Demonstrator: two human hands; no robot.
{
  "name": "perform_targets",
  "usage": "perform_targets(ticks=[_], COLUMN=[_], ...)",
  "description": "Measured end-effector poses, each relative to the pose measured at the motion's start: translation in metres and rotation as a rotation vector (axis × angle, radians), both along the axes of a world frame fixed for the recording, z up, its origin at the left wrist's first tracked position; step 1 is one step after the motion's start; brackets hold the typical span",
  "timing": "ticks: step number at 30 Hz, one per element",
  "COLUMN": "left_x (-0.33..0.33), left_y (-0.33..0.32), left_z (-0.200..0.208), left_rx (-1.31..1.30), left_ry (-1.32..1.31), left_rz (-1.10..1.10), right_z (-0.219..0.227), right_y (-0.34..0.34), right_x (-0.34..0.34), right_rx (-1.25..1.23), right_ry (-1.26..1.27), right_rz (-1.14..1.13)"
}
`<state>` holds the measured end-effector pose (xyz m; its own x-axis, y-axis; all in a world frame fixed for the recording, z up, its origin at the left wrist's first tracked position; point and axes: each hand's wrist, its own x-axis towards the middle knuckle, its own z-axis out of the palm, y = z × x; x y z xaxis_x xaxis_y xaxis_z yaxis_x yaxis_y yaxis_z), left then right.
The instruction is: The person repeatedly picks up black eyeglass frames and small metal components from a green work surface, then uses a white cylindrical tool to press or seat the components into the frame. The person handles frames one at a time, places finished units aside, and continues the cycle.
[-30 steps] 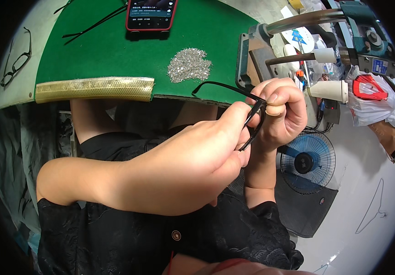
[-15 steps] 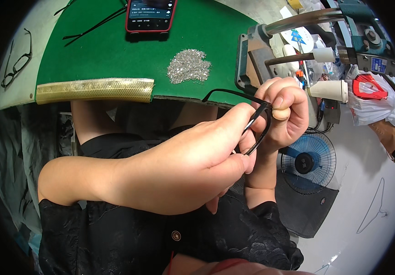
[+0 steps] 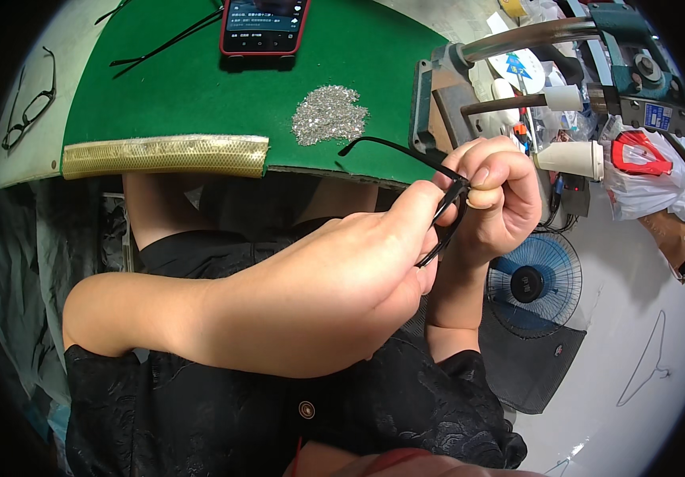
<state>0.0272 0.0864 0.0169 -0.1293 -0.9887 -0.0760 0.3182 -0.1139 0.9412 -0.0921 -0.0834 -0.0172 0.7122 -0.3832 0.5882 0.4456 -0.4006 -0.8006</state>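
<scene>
A pair of black eyeglasses (image 3: 390, 145) is held up just off the table's front edge, one temple arm stretching left over the green mat. My left hand (image 3: 374, 254) is closed round the front frame, its fingers partly hidden behind the back of the hand. With thumb and fingers pinched together, my right hand (image 3: 495, 187) grips the glasses at the hinge corner. Whether a small part also sits in that pinch I cannot make out. A pile of small silvery bits (image 3: 329, 116) lies on the mat beyond the glasses.
A gold mesh-patterned strip (image 3: 166, 155) lines the front edge of the green mat (image 3: 191, 99). A red-cased phone (image 3: 260, 36) and more eyeglasses (image 3: 31, 111) lie farther back. At right stand a metal press-like machine (image 3: 636, 67), a paper cup (image 3: 570, 159) and a floor fan (image 3: 535, 284).
The eyeglasses have turned slightly in my hands, so the temple arm points higher and farther left. My left fingers have curled in more; my right hand has shifted a little right.
</scene>
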Motion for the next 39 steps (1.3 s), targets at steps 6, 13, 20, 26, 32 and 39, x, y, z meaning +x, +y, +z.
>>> perform_targets(ticks=[6,13,20,26,32,39], left_x=[0.000,0.006,0.007,0.008,0.009,0.010], left_y=[-0.001,-0.002,-0.002,-0.001,0.000,0.000], left_z=[-0.001,0.003,0.001,0.003,0.005,0.006], left_rx=[-0.013,0.108,0.099,0.094,0.088,0.094], left_ry=[0.096,0.391,0.368,0.344,0.277,0.264], left_rz=[0.009,-0.077,-0.069,-0.074,-0.073,-0.077], right_z=[-0.002,0.000,0.000,0.003,0.011,0.021], right_y=[0.009,0.003,-0.004,-0.004,-0.005,-0.013], right_x=[0.002,0.005,0.005,0.004,0.007,0.006], right_rx=[0.067,0.023,-0.144,-0.037,-0.033,-0.151], right_ry=[0.010,-0.049,-0.055,-0.049,-0.030,0.020], right_rz=[-0.086,-0.031,-0.085,-0.022,0.009,0.041])
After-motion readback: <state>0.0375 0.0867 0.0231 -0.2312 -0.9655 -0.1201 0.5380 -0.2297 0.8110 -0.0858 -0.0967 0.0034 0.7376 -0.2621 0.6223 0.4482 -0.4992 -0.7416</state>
